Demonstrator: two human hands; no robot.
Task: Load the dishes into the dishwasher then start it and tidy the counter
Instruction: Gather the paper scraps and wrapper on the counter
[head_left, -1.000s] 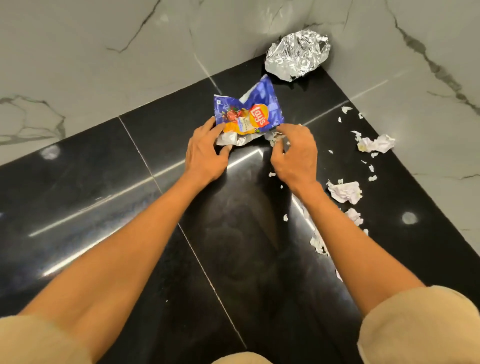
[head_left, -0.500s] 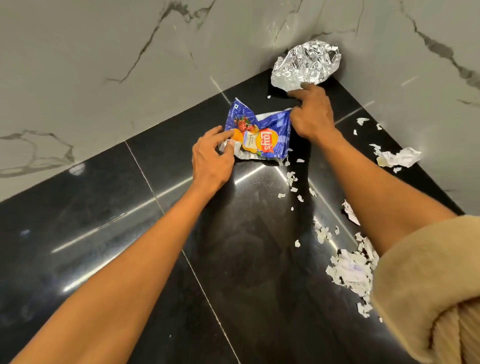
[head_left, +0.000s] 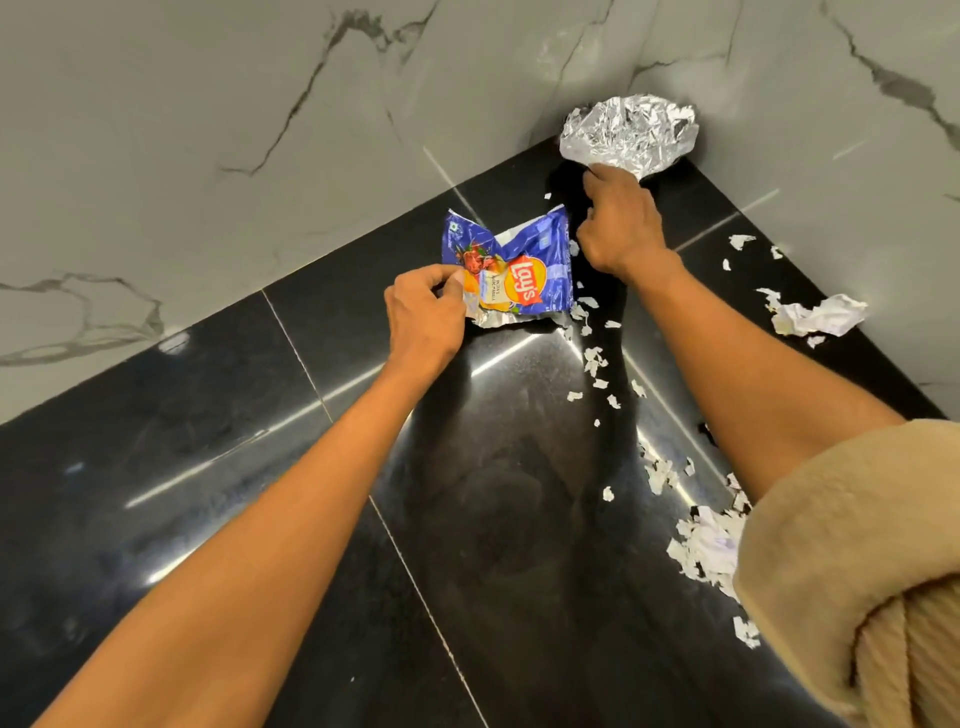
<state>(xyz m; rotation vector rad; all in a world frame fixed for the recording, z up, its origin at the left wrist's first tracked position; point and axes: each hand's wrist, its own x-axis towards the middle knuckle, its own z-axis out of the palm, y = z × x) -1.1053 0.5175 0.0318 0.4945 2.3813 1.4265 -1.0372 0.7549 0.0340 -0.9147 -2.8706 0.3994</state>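
Left hand (head_left: 423, 317) pinching chip bag (head_left: 511, 267) at near edge, mid-counter (head_left: 218, 467). Right hand (head_left: 621, 228) gripping foil (head_left: 628, 134) in corner. Both probably light, crinkly, slippery; best taken by bunching edges.

Free: bare black counter (head_left: 182, 467) left and centre | Blocked: foil ball (head_left: 631, 135) fills back corner; paper scraps (head_left: 701, 540) strewn along right side; chip bag (head_left: 511, 273) mid-back; walls (head_left: 208, 130) close rear.
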